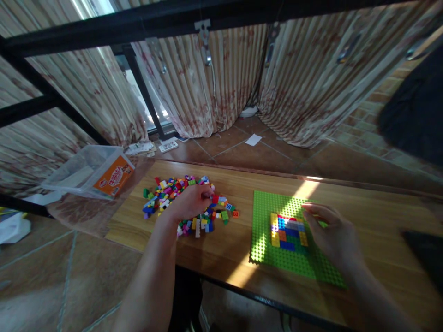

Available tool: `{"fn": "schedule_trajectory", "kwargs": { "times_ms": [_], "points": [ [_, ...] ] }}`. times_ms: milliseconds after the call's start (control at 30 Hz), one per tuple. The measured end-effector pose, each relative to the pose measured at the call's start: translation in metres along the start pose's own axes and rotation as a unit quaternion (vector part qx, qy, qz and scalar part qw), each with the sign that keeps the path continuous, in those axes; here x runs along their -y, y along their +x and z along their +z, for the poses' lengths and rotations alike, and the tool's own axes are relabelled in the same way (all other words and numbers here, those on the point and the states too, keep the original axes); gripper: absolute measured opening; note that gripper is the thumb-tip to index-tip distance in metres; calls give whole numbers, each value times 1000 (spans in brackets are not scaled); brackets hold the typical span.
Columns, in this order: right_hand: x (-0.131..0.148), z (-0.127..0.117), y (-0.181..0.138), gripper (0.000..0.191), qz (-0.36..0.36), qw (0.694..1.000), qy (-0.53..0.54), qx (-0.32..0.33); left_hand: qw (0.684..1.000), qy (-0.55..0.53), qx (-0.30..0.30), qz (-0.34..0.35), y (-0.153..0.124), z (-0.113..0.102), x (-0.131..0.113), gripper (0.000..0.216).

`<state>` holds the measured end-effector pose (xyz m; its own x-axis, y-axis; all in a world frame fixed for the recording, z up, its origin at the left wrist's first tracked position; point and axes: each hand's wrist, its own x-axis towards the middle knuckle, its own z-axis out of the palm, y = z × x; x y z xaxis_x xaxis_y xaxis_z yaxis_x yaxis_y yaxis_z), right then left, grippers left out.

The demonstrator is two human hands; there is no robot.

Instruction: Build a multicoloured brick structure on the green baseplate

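Note:
My left hand (194,202) is over the pile of loose toy building bricks (173,186), its fingers curled in a pinch. Whatever is between those fingertips is hidden, and a red brick (215,198) lies right beside them. Above the right part of a green studded baseplate (261,203), my right hand (328,226) has thumb and fingers pinched together. A speck of red shows at its fingertips, too small to make out. On the baseplate sits a roughly square patch of joined bricks (289,232) in yellow, blue, red, orange and green, just left of my right hand.
The wooden table (238,180) carries the pile and the baseplate. Beyond its left end, a clear plastic bin (79,170) with an orange label stands on the floor. A dark object (424,253) lies at the table's right. Patterned curtains (235,74) hang behind a black metal frame.

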<state>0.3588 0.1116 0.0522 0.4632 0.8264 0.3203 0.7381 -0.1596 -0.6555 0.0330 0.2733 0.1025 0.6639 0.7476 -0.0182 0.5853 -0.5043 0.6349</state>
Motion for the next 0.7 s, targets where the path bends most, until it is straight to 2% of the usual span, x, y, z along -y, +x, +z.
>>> {"fn": "schedule_trajectory", "kwargs": {
  "times_ms": [167,267,400,533,700],
  "points": [
    [6,2,-2,23,-52,998,3,-18,999,10,12,30,2,1,-6,17],
    [13,6,-7,23,-56,998,38,-5,998,12,22,52,3,7,-17,20],
    [34,12,-20,33,-54,993,90,59,993,7,43,110,5,33,-41,20],
    [57,16,-33,38,-91,984,86,125,981,17,56,186,4,66,-67,22],
    [65,18,-40,29,-124,982,75,122,976,56,65,199,4,85,-79,22]
  ]
}}
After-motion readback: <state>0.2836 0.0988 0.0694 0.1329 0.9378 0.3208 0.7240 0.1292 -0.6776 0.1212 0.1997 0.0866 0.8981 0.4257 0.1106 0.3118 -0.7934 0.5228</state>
